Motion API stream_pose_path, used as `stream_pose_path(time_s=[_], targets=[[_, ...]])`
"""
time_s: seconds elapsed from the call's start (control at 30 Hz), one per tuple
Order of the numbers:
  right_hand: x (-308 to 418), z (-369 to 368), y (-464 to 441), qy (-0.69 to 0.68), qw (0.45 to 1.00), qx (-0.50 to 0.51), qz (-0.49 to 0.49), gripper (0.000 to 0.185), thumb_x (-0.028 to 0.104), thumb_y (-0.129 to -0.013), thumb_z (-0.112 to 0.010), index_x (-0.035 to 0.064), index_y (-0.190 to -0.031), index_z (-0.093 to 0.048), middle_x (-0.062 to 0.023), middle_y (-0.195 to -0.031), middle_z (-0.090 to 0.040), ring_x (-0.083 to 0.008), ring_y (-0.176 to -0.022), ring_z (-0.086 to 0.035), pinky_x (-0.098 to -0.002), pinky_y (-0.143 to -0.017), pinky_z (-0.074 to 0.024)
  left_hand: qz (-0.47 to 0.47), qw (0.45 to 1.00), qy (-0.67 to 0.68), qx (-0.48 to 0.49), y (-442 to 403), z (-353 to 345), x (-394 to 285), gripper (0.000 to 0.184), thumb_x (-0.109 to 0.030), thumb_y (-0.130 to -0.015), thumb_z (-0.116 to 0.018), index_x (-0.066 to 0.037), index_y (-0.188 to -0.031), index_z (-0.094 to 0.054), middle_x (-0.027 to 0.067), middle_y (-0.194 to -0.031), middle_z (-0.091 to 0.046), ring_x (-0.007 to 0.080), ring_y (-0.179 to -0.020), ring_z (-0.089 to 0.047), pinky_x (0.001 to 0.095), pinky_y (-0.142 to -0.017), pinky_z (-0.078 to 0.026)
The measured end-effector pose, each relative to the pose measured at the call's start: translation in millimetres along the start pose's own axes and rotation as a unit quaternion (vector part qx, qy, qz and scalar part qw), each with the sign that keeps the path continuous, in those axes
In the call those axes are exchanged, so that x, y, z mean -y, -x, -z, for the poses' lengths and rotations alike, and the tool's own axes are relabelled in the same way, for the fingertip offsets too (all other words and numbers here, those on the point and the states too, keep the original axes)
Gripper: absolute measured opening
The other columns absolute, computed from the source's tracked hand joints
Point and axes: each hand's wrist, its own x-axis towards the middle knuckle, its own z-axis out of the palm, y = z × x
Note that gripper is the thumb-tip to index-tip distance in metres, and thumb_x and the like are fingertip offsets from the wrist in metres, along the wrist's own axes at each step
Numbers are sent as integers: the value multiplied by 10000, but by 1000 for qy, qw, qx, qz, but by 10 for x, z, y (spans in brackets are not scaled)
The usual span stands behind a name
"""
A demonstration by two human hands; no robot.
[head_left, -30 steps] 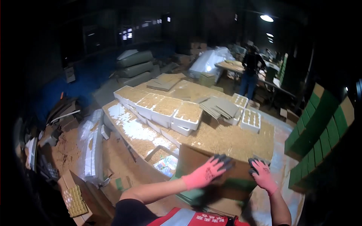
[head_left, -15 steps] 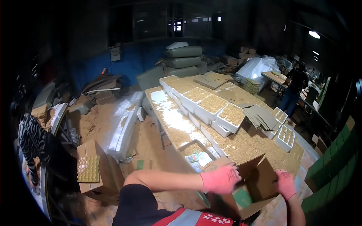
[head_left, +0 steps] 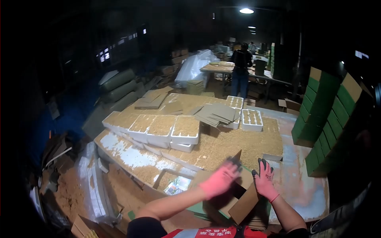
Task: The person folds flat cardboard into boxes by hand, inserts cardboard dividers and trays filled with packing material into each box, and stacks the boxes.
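Note:
Both hands wear pink gloves with dark fingertips. My left hand (head_left: 223, 177) is over the left side of an open cardboard box (head_left: 244, 203), its fingers stretched out and slightly blurred. At the box's right side, my right hand (head_left: 265, 179) is raised with its fingers apart, its palm beside a flap. Some of the box's flaps stand up, and its inside is mostly hidden. Left of the box sits a shallow tray (head_left: 162, 179) with printed packets in it.
White foam boxes (head_left: 159, 137) filled with tan shavings line the table's left half. Cardboard sheets (head_left: 216, 114) and white trays with round cells (head_left: 252, 119) lie behind. Stacked green boxes (head_left: 333, 131) stand at the right. A person (head_left: 241, 67) is at a far table.
The view has swung right, and the person at the far left has left view. Both hands have gone from closed at the box's flaps to spread fingers.

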Motion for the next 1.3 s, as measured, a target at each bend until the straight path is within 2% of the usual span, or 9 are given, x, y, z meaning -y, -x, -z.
stream_pose_path(time_s=[0.13, 0.2, 0.4, 0.53, 0.63, 0.77, 0.97, 1.13, 1.3], targets=[[2, -364, 67, -97, 985, -98, -106, 602, 156, -896, -567, 9, -1424, -317, -303, -1432, -302, -449, -1340, -295, -486, -1130, -242, 283, 745, 543, 265, 63, 214, 113, 892, -537, -894, -547, 79, -1460, -236, 310, -1488, -289, 416, -1423, -241, 477, -1164, -206], [-82, -531, 37, -91, 975, -176, -98, 589, 115, -901, -555, -2, -1422, -308, -306, -1419, -309, -462, -1325, -307, -462, -1124, -269, 120, 962, 205, 132, 22, 67, -643, 933, -565, -879, -554, 63, -1477, -208, 297, -1490, -299, 406, -1432, -223, 467, -1170, -190], [-16, -813, 1107, -493, 764, -48, -413, 594, 99, -954, -497, 1, -1483, -243, -168, -1479, -351, -268, -1300, -392, -398, -1088, -334, 179, 850, 492, 57, 548, -329, 515, 712, -384, -951, -532, 5, -1485, -265, 271, -1497, -317, 362, -1433, -250, 421, -1178, -197], [869, -350, 683, -439, 883, -67, -150, 607, 165, -939, -536, 46, -1478, -284, -185, -1368, -509, -276, -1226, -527, -399, -1016, -426, 325, 569, 754, -48, 1032, -260, 437, 588, -224, -990, -506, -11, -1487, -276, 214, -1448, -423, 276, -1389, -355, 369, -1143, -280], [993, 81, 360, -88, 959, 215, 162, 632, 131, -913, -539, 117, -1491, -284, -178, -1255, -602, -337, -1051, -631, -396, -921, -492, 344, 714, 599, 114, 1529, -1279, -344, 665, -217, -911, -639, 3, -1455, -327, 166, -1459, -421, 254, -1311, -426, 358, -1098, -344], [805, -17, 345, -100, 885, 331, 311, 648, 66, -897, -464, 177, -1508, -279, -181, -1177, -623, -350, -898, -655, -400, -787, -526, 516, 494, 696, 72, 1943, -821, 291, 267, -142, -873, -658, 11, -1090, -688, 103, -971, -715, 194, -820, -667, 302, -820, -533], [570, -434, 110, -176, 852, 395, 294, 545, 368, -935, -566, 148, -1417, -438, -180, -1066, -622, -311, -963, -633, -397, -898, -486, 447, 662, 595, 89, 999, -299, 407, 502, -102, -919, -544, 27, -1389, -422, 153, -1286, -582, 252, -1196, -540, 333, -1010, -425], [-1400, -617, -1156, -173, 965, -93, -174, 371, 251, -838, -647, 9, -1112, -583, -200, -1130, -642, -328, -1049, -624, -400, -911, -480, 479, 743, 431, 181, 616, -161, 490, 462, -112, -898, -594, 10, -1332, -492, 198, -1187, -647, 283, -1089, -624, 348, -933, -479], [-2793, -2100, -1009, -237, 893, 228, -308, 927, 563, -785, -712, -92, -1376, -427, -236, -1291, -554, -316, -1106, -575, -398, -918, -468, 502, 720, 391, 276, 823, -122, 543, 468, -130, -885, -623, 10, -1316, -505, 200, -1167, -652, 303, -1065, -626, 352, -923, -476]])
